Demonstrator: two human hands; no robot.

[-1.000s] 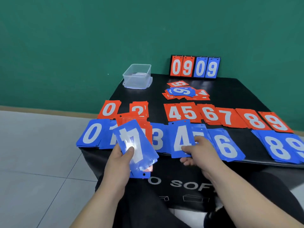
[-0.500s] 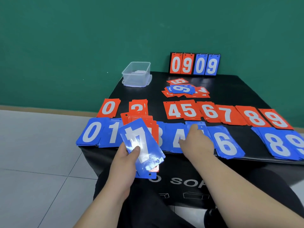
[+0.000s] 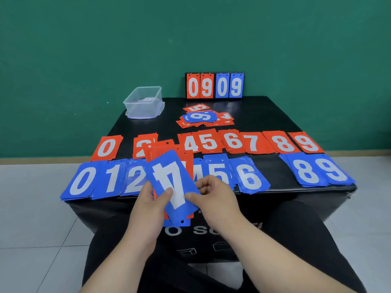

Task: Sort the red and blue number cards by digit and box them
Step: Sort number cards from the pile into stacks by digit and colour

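Black bench [image 3: 264, 115] before us: left hand [image 3: 146, 206] grips our card stack [image 3: 179, 221], right hand [image 3: 213, 197] pinches the top blue 4 [image 3: 169, 176], lower cards mostly hidden.

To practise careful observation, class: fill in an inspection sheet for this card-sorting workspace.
Surface: black table, cards laid across its near half.
Job's things: red row behind blue row, sorted by digit; unsorted heap beyond; clear box at far left corner.
Clutter: scoreboard reading 0909 at far edge.
Hands: left hand holds a stack; right hand pinches its top card, a blue 4.
Cables: nothing seen.
Surroundings: green wall, tiled floor.
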